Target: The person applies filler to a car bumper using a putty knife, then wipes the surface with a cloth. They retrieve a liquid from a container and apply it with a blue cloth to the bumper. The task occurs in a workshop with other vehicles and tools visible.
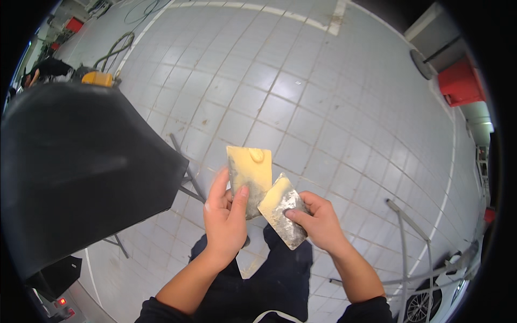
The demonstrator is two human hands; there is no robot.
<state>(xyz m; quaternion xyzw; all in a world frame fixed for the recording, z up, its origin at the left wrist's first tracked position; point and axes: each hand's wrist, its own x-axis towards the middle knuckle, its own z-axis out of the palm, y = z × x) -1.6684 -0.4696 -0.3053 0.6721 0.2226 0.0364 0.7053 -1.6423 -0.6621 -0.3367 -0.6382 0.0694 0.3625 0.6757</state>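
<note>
In my left hand [223, 218] is a flat rectangular filler spreader [249, 175], smeared with yellow paste and grey stains. A thicker dab of yellow filler [257, 155] sits near its far right corner. My left thumb presses on its face, with the fingers behind it. My right hand [320, 218] grips a second filler spreader [281, 207], tilted, its far end coated yellow and its lower part grey and worn to bright patches. The two spreaders are close together at their neighbouring edges; whether they touch I cannot tell.
A large black panel [81, 167] rests on a metal stand [188, 183] at my left. Beyond it are a yellow machine [98, 79] with a hose and a person [48, 70]. At right stand a metal frame [404, 237], a wheel [421, 307] and a red bin [460, 83].
</note>
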